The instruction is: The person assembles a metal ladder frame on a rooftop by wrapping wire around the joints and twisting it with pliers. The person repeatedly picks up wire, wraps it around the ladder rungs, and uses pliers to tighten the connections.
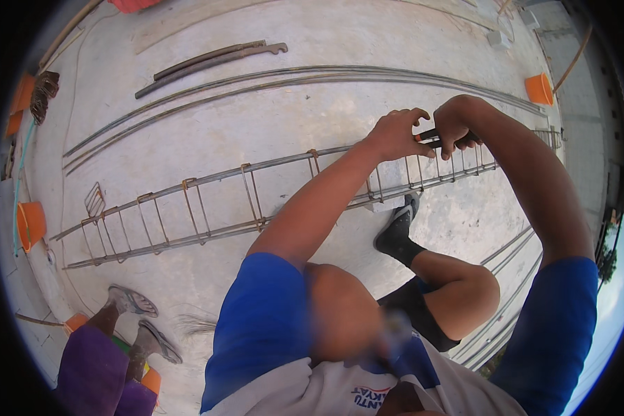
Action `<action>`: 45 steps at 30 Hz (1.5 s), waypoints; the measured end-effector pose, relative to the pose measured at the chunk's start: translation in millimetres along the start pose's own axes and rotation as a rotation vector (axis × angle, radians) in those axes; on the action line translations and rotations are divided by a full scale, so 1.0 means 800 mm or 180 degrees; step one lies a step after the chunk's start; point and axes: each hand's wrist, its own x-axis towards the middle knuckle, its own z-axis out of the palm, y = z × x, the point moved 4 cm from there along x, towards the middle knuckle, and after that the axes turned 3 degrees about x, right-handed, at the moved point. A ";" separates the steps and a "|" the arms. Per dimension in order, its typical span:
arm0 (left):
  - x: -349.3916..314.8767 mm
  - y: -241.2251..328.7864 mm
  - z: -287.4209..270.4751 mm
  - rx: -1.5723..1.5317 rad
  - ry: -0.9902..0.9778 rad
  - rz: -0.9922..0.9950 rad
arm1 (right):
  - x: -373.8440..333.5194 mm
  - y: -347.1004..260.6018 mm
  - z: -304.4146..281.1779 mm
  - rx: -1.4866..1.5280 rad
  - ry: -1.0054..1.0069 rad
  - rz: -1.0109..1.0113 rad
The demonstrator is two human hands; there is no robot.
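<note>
Above the far rail of a long steel rebar cage (218,175), my two hands are close together. My right hand (459,123) is closed round a pair of pliers (428,134) with black and orange handles; its jaws are hidden. Beside the handle ends is my left hand (395,135), its fingers curved and its thumb apart from them. I cannot tell whether it touches the handles. The cage has thin rusty square stirrups (251,191) spaced along its bars, and a light block (387,204) sits under it near my foot.
Beyond the cage lie long loose bars (284,78) and two short dark rods, one a hooked bar (218,67). Orange buckets stand left (31,225) and far right (539,90). A person in sandals (133,300) is at the lower left. More bars (503,298) lie right of my leg.
</note>
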 end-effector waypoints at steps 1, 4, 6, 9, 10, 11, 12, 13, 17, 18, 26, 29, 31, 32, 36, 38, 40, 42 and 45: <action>-0.017 -0.002 -0.017 0.0010 0.0414 0.0301 | -0.002 0.012 0.012 0.0436 -0.0543 0.0184; -0.067 -0.032 -0.109 -0.0561 0.0305 -0.0753 | -0.014 0.055 0.050 0.0993 -0.0257 -0.0056; -0.106 -0.041 -0.148 -0.0815 0.0209 -0.1549 | -0.035 0.068 0.073 0.1466 0.0220 -0.0216; -0.136 -0.020 -0.144 -0.1248 -0.0217 -0.1824 | -0.071 0.060 0.093 0.2261 0.0840 -0.0720; -0.141 -0.007 -0.139 -0.1471 -0.0441 -0.1890 | -0.087 0.039 0.090 0.2493 0.1039 -0.1003; -0.140 0.011 -0.138 -0.1863 -0.0254 -0.1620 | -0.104 0.018 0.084 0.2719 0.1239 -0.1286; -0.136 0.032 -0.135 -0.2243 -0.0072 -0.1337 | -0.123 -0.007 0.076 0.2778 0.1313 -0.1578; -0.137 0.051 -0.138 -0.2609 0.0108 -0.1055 | -0.143 -0.033 0.067 0.2834 0.1381 -0.1883; -0.126 0.135 -0.210 -0.3516 0.0419 0.0418 | -0.211 -0.100 0.047 0.3271 0.2416 -0.2870; -0.131 0.148 -0.229 -0.3439 0.0688 0.0377 | -0.222 -0.109 0.044 0.3414 0.2877 -0.3057; -0.191 0.262 -0.292 -0.2549 0.1987 0.0843 | -0.315 -0.157 0.069 0.2944 0.5898 -0.2967; -0.206 0.280 -0.305 -0.2725 0.2103 0.0705 | -0.325 -0.166 0.082 0.2793 0.6316 -0.2899; -0.213 0.287 -0.309 -0.2593 0.2511 0.0517 | -0.337 -0.168 0.089 0.2831 0.6405 -0.2813; -0.217 0.288 -0.313 -0.2648 0.2625 0.0456 | -0.343 -0.168 0.095 0.2689 0.6439 -0.2730; -0.232 0.281 -0.313 -0.2274 0.2520 -0.0095 | -0.337 -0.168 0.100 0.2613 0.5706 -0.2798; -0.238 0.276 -0.297 -0.1829 0.2420 -0.0449 | -0.307 -0.157 0.099 0.2955 0.4996 -0.3105; -0.246 0.250 -0.289 -0.1625 0.2328 -0.1145 | -0.284 -0.144 0.100 0.3272 0.4679 -0.2817; -0.242 0.200 -0.264 -0.1579 0.1863 -0.1679 | -0.261 -0.112 0.108 0.3289 0.5038 -0.1920; -0.231 0.118 -0.187 -0.1675 0.1061 -0.2151 | -0.210 -0.062 0.130 0.2338 0.5965 -0.1116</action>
